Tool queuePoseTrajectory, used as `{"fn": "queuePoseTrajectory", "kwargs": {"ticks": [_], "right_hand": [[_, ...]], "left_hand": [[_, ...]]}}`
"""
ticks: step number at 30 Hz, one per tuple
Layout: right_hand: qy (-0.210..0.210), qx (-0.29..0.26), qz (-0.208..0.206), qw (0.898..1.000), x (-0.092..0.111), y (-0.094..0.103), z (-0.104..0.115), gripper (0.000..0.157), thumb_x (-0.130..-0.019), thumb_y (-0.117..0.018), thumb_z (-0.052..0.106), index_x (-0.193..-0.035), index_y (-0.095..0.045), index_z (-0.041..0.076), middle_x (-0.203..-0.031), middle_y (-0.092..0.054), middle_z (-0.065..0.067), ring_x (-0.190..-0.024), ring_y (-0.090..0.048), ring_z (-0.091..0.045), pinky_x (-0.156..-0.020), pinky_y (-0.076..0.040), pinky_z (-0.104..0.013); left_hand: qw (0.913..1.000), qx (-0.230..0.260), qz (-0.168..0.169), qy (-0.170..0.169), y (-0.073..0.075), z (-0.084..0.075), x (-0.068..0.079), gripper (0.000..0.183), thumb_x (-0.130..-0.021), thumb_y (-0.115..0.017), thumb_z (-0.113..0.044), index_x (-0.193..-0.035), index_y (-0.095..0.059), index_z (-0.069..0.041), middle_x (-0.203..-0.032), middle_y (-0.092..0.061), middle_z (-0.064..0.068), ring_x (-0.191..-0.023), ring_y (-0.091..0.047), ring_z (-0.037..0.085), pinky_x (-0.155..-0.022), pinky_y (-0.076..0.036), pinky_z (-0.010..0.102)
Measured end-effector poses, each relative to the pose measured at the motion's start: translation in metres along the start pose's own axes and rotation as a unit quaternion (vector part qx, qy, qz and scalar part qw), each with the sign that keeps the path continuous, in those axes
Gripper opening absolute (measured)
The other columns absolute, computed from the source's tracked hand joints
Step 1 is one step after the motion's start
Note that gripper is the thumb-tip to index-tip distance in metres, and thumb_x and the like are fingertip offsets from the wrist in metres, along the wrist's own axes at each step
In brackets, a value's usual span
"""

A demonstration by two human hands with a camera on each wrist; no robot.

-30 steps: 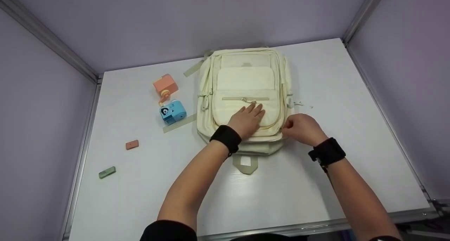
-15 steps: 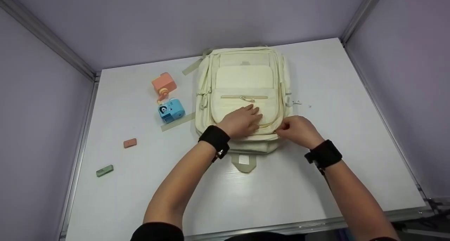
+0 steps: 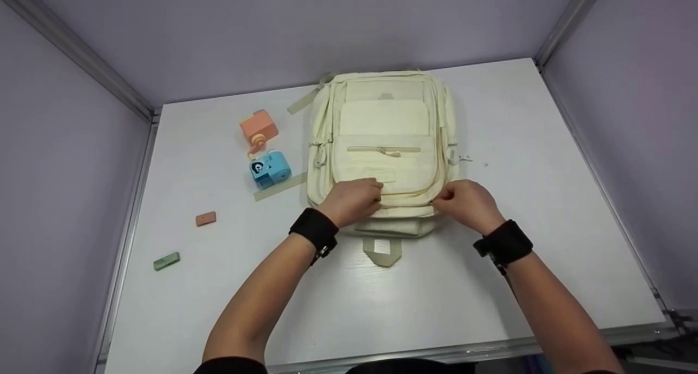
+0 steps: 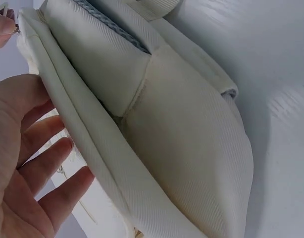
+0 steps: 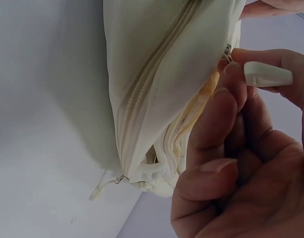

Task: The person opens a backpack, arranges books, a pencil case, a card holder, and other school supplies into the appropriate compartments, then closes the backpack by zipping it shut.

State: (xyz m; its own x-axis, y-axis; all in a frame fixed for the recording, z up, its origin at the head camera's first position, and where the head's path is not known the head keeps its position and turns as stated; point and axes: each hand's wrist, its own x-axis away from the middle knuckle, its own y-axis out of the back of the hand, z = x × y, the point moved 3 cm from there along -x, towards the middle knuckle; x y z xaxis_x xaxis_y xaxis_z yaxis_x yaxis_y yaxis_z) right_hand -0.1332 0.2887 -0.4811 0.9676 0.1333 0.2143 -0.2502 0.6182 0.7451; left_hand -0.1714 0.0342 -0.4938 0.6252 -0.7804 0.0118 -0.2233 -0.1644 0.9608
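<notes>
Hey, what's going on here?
Someone is handling a cream fabric backpack lying on a white table. The right hand, at the bag's lower right corner, pinches a small metal zip slider by its pull; the left hand holds the lower front edge. The zip looks partly open. A boxy blue plastic gadget and an orange one lie left.

Cream ribbed-fabric backpack (image 3: 384, 118): back panel hidden against white surface (image 3: 545, 227); lower front partly covered by left hand (image 3: 349, 202) in head view; cut off by edges in both wrist views. White rounded zip pull (image 5: 267, 74): metal link (image 5: 227, 53) partly covered by fingers of right hand (image 3: 466, 202); pull hidden in head view. Both hands cropped in wrist views. Blue camera-shaped toy (image 3: 270, 169), toward surface's left edge: print too small to make out. Pale speck (image 3: 485, 164), toward right edge: too small to tell. Surface's near left corner cut off.
</notes>
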Motion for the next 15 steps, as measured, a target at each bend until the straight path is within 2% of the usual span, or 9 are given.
{"fn": "queuePoseTrajectory", "kwargs": {"ticks": [5, 11, 15], "right_hand": [[-0.020, -0.020, 0.010, 1.000, -0.001, -0.001, 0.002, 0.016, -0.087, -0.075, 0.023, -0.075, -0.075, 0.012, -0.072, -0.066, 0.002, -0.064, -0.054, -0.018, -0.058, -0.041, -0.033], [-0.036, -0.059, 0.042, 0.997, 0.000, -0.008, 0.011, 0.020, -0.089, -0.075, 0.024, -0.077, -0.076, 0.008, -0.073, -0.067, 0.000, -0.061, -0.051, -0.017, -0.055, -0.039, -0.031], [-0.028, -0.074, 0.052, 0.996, -0.003, -0.015, 0.021, 0.016, -0.087, -0.076, 0.022, -0.079, -0.078, 0.009, -0.073, -0.069, 0.000, -0.060, -0.053, -0.017, -0.054, -0.040, -0.030]], "left_hand": [[0.9994, 0.018, 0.010, 0.029, 0.002, 0.001, 0.000, 0.017, -0.103, -0.063, -0.025, -0.092, -0.068, -0.014, -0.092, -0.064, 0.000, -0.083, -0.064, 0.016, -0.073, -0.055, 0.035], [0.9990, 0.029, 0.015, 0.030, 0.002, 0.001, 0.000, 0.018, -0.104, -0.062, -0.023, -0.091, -0.067, -0.012, -0.090, -0.063, 0.002, -0.082, -0.064, 0.017, -0.073, -0.054, 0.036], [0.9987, 0.030, 0.025, 0.033, 0.002, 0.000, -0.001, 0.016, -0.104, -0.062, -0.024, -0.095, -0.069, -0.012, -0.093, -0.066, 0.002, -0.088, -0.066, 0.018, -0.076, -0.055, 0.036]]}}
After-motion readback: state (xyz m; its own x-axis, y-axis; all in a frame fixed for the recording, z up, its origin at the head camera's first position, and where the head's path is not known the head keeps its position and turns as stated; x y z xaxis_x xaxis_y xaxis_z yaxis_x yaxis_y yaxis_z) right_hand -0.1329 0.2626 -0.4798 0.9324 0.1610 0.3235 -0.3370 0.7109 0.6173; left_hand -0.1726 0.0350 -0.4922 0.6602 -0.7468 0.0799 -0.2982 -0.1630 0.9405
